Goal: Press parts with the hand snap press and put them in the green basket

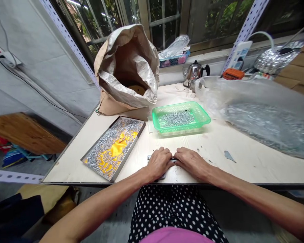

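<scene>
My left hand (pixel 159 163) is closed over a small flat metal piece (pixel 149 158) near the table's front edge; most of that piece is hidden under the fingers. My right hand (pixel 190 161) is closed too, its fingertips meeting those of the left at a thin metallic bit whose kind I cannot make out. To the left lies a shallow metal tray (pixel 128 152) with many small silvery pins (pixel 98 148) spread over its yellow bottom. Beyond the hands, a green plastic basket (pixel 155 127) holds more small silvery pieces (pixel 177 118).
A large open paper sack (pixel 103 101) stands at the back left. A clear plastic bag (pixel 263 125) of metallic pieces covers the right side. A steel kettle (pixel 192 72) and an orange object (pixel 233 74) are at the back. A grey scrap (pixel 228 156) lies right of my hands.
</scene>
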A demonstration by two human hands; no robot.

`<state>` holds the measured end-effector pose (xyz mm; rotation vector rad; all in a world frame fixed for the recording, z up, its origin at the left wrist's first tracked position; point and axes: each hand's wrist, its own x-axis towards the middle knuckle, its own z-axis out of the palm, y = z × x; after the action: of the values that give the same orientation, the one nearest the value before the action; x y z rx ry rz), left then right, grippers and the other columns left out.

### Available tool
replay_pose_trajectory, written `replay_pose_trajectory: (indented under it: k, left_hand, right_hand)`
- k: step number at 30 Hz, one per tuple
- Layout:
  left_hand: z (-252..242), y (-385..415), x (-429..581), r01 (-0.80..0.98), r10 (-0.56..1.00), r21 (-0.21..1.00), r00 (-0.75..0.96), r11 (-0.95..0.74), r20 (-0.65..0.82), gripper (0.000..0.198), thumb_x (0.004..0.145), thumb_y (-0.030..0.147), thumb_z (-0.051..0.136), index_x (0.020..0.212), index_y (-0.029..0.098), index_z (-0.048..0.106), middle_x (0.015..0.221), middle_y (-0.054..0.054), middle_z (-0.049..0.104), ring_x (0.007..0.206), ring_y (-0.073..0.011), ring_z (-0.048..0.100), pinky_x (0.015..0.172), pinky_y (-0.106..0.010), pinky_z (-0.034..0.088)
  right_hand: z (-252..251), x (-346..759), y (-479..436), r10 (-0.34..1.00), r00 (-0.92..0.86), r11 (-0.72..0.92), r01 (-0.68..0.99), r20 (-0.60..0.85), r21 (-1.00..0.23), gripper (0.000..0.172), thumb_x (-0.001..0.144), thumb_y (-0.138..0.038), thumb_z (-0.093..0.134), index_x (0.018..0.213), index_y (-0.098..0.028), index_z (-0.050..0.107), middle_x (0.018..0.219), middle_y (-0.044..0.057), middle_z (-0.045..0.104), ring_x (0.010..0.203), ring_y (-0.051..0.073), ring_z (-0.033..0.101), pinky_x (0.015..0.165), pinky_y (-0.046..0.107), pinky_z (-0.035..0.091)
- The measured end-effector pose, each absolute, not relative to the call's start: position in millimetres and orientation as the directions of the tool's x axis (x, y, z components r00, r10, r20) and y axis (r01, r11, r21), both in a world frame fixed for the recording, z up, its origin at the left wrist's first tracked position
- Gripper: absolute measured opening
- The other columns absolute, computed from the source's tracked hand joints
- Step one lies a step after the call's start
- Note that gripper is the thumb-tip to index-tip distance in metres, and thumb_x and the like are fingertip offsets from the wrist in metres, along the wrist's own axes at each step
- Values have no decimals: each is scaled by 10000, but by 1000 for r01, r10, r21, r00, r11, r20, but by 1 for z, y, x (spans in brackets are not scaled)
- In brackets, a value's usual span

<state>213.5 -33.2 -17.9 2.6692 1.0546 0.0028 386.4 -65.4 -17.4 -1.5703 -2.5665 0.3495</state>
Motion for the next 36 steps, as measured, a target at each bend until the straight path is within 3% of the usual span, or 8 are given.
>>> replay_pose_trajectory:
  k: [2,7,11,17,21,26,33,36]
  left_hand:
    - [-18,-34,212,689,693,255,715,-678,-89,229,887,362,606,990,160,634,980,-88,615,981,-257,535,840,-387,459]
    - [-9,-38,186,676,774,407,616,-614,144,491,857,415,635,1277,187,525,1244,-120,551,1149,-267,504,964,-421,443]
    - [3,-56,145,743,915,535,351,-402,200,248,954,337,469,1030,180,645,1014,-87,625,990,-218,582,898,-353,457]
    - [-11,-98,121,785,941,529,327,-323,91,241,953,306,466,869,193,660,913,-71,627,922,-221,582,823,-337,451]
    - [-25,-109,127,812,949,504,311,-293,51,218,948,251,479,849,192,664,901,-71,620,915,-227,560,801,-344,455]
    - [-28,-108,128,820,961,512,273,-256,44,234,943,266,513,766,187,644,884,-75,630,893,-229,561,783,-351,449]
    - [-31,-109,131,784,961,574,277,-238,19,237,936,261,536,750,180,657,864,-61,633,880,-212,569,770,-324,436]
    - [-30,-112,129,752,959,613,280,-241,33,229,937,266,532,778,172,666,882,-62,632,896,-207,573,798,-317,436]
  right_hand:
    - [-19,390,-65,881,-473,461,856,4,-233,118,886,-200,592,956,-132,658,946,104,638,908,232,582,806,355,455]
    - [-18,404,-67,852,-517,521,820,87,-235,699,732,-387,778,1317,-111,513,1319,220,515,1196,341,481,934,458,434]
    - [-6,389,-74,787,-593,617,760,171,-205,320,918,-227,551,1235,-199,585,1152,131,605,1051,253,545,866,402,438]
    - [-1,319,-64,614,-789,785,604,38,-139,160,932,-189,528,1006,-173,668,956,77,609,874,195,561,713,301,409]
    - [-11,295,-56,538,-843,835,534,-9,-134,136,909,-116,529,886,-123,662,918,84,616,862,195,564,717,301,411]
    - [-20,305,-57,546,-830,815,496,112,-299,138,922,-119,506,830,-156,601,865,39,582,755,151,513,648,267,376]
    - [-25,305,-54,518,-845,837,469,133,-282,69,900,-138,547,852,-155,595,890,50,585,803,174,522,695,290,380]
    - [-16,308,-46,581,-804,791,522,126,-320,139,907,-135,526,1009,-168,616,916,48,579,797,167,528,680,279,385]
